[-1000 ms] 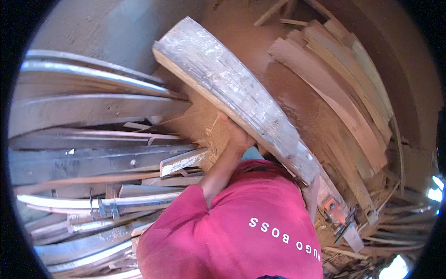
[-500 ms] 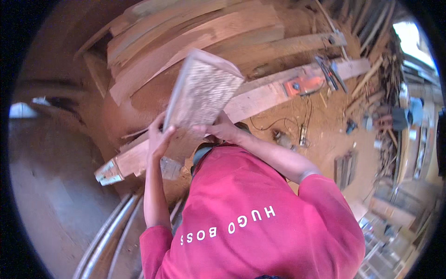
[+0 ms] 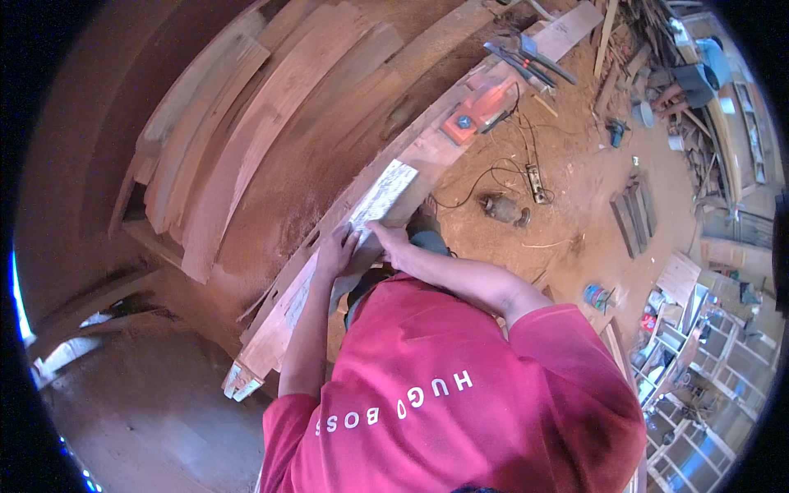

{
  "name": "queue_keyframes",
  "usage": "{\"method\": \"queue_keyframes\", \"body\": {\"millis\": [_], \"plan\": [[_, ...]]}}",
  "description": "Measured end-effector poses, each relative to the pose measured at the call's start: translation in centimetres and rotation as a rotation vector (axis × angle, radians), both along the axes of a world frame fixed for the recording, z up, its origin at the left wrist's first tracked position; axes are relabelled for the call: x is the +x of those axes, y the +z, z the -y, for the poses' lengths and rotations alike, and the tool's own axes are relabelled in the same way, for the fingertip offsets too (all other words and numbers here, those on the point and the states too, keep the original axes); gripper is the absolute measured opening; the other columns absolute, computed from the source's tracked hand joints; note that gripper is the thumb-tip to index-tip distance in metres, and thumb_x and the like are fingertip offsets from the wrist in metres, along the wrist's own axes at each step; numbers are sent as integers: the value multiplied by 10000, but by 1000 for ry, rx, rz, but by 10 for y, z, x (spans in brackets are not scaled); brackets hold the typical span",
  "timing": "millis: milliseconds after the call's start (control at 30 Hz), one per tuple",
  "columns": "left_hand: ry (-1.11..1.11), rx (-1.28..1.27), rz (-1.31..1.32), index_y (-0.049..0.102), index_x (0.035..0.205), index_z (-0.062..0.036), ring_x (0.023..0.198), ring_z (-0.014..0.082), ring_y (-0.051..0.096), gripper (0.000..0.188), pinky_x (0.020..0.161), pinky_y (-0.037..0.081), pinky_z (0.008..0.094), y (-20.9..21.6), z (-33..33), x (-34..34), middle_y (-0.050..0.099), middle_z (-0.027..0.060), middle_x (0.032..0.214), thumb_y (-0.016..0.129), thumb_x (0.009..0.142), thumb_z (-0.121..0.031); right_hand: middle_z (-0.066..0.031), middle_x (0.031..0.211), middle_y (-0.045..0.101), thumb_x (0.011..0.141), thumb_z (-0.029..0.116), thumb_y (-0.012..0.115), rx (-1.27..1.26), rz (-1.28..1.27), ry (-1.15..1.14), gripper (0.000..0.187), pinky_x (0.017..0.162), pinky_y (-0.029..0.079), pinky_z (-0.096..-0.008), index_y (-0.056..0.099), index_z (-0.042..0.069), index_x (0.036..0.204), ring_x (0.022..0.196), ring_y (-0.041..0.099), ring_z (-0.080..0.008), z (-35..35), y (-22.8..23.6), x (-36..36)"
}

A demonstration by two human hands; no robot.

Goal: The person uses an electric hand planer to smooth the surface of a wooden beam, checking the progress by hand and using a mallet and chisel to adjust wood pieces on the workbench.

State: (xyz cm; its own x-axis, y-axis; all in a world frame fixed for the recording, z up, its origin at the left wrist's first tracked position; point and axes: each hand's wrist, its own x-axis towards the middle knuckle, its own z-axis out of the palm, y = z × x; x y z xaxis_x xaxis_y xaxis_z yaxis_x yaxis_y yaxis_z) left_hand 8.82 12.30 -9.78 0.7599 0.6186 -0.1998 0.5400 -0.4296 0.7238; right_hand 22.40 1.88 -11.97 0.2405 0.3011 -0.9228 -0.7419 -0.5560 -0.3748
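Observation:
A short wooden block (image 3: 385, 195) with a pale, mottled face lies along a long wooden beam (image 3: 567, 31) in front of me. My left hand (image 3: 334, 251) is closed at its near end, with the fingers bent over the edge. From the right, my right hand (image 3: 389, 244) grips the same end, the thumb pressed along its side. The underside of the block and some fingertips are hidden. Farther up the beam sits an orange power planer (image 3: 481, 111). Beyond it, dark long-handled tools (image 3: 530, 62) rest across the wood.
Long planks (image 3: 279, 123) are stacked beyond the beam. A cable runs over the dirt floor to a power strip (image 3: 536, 182), near a grey power tool (image 3: 503, 209). Dark wood strips (image 3: 633, 218) lie at right. Another person (image 3: 700, 82) works at the far upper right.
The raised block has come down onto the beam and turned, so its broad face shows narrower. Both hands have stayed on it. My view has swung, and the beam now slants more steeply.

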Motion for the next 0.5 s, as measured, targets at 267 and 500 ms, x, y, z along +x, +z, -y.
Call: {"method": "queue_keyframes", "body": {"millis": [267,500], "plan": [[37,123,-693,403,1320,-73,1155,383,569,915,912,507,507,51,-6,50,551,204,1251,887,619,-407,-67,953,682,859,384,720,474,-50,446,389,656,536,-346,640,67,1068,744,643,-171,-33,97,143],[104,227,-643,421,1329,-53,1153,399,548,870,951,485,469,49,30,5,569,199,1233,865,598,-210,-184,982,709,862,157,648,316,1466,317,279,827,518,-405,670,-15,1080,886,666,-300,4,71,469]]}}
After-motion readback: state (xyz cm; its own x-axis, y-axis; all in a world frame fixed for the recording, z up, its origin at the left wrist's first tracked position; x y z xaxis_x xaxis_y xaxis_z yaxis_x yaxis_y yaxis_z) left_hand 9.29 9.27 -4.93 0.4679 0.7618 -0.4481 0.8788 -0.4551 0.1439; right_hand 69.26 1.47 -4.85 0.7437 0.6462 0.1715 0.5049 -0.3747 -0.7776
